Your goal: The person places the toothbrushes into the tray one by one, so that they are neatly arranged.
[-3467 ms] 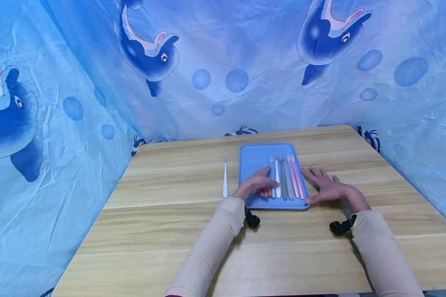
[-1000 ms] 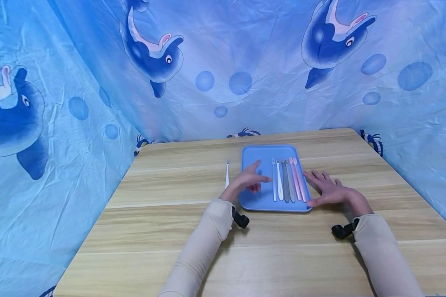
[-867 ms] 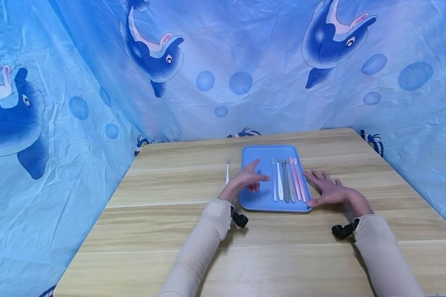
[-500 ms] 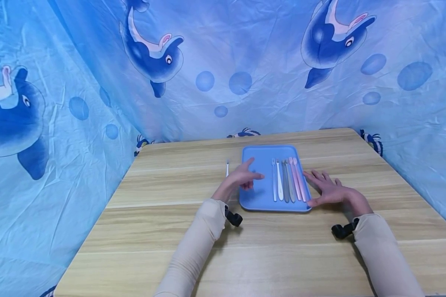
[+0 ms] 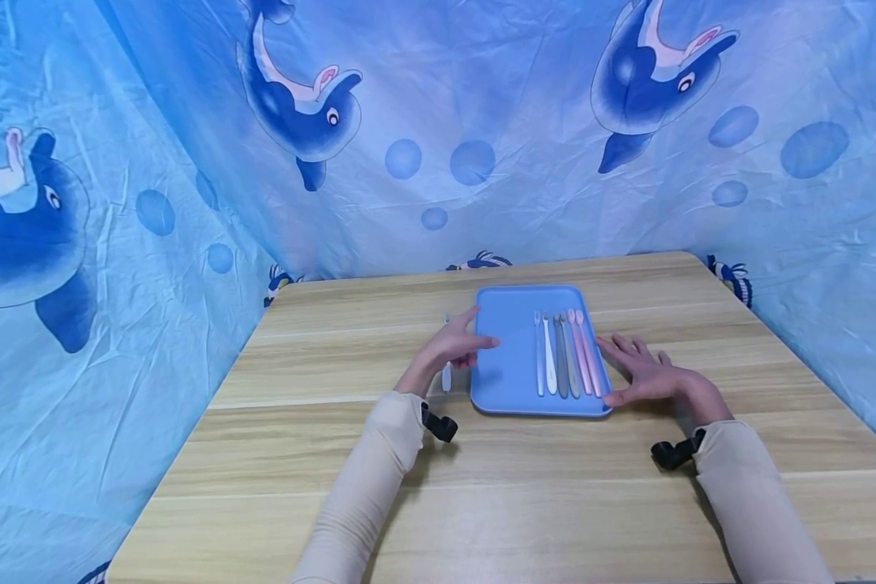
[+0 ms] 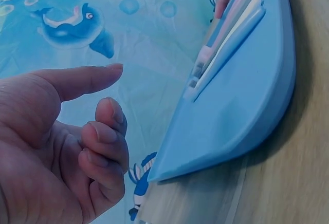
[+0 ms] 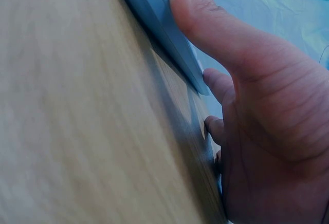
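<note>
My left hand point(image 5: 448, 345) hovers over the left edge of the blue tray point(image 5: 511, 300). Thumb and index finger stand apart and the other fingers curl loosely, holding nothing. Beneath it a white toothbrush point(image 5: 447, 380) lies on the table, its middle hidden by the hand. On the tray's right half lie several toothbrushes side by side: a blue one point(image 5: 539, 365), a white one point(image 5: 551, 365), two grey ones point(image 5: 561, 369) and two pink ones point(image 5: 580, 357). My right hand point(image 5: 650, 379) rests with spread fingers at the tray's right rim, thumb at its near right corner.
The wooden table point(image 5: 555, 503) runs back to a blue curtain point(image 5: 423, 97) printed with dolphins, which also hangs along both sides. Black wrist cameras, left point(image 5: 440, 426) and right point(image 5: 673, 453), stick out below the sleeves.
My left hand was at the white toothbrush in the tray; it has drawn away leftward, off the row, to above the toothbrush on the table. The right hand has stayed at the tray's rim.
</note>
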`<action>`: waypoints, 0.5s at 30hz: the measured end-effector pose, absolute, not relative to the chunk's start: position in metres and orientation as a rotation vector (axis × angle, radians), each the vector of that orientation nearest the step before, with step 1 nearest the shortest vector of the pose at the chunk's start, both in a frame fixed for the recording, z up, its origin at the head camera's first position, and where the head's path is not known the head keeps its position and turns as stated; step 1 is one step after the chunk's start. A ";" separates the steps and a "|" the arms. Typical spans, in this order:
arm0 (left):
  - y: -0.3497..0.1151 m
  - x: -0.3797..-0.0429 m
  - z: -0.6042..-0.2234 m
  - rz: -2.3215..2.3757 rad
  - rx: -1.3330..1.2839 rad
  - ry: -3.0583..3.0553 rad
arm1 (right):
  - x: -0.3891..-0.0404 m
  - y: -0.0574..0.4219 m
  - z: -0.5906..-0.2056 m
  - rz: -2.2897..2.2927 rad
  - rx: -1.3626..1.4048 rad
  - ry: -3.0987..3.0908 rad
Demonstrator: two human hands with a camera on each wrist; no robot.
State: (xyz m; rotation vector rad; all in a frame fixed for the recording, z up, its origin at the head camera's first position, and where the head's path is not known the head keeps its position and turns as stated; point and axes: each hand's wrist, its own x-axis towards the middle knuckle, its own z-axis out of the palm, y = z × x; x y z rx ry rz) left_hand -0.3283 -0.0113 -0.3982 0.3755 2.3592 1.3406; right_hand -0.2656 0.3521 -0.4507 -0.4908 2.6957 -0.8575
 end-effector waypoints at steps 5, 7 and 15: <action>-0.020 -0.329 -0.400 1.359 0.370 2.351 | -0.265 0.352 -0.452 -0.853 -0.492 2.696; -0.024 -0.329 -0.400 1.359 0.364 2.358 | -0.265 0.352 -0.452 -0.840 -0.488 2.701; -0.033 -0.329 -0.402 1.382 0.335 2.344 | -0.264 0.352 -0.454 -0.781 -0.472 2.717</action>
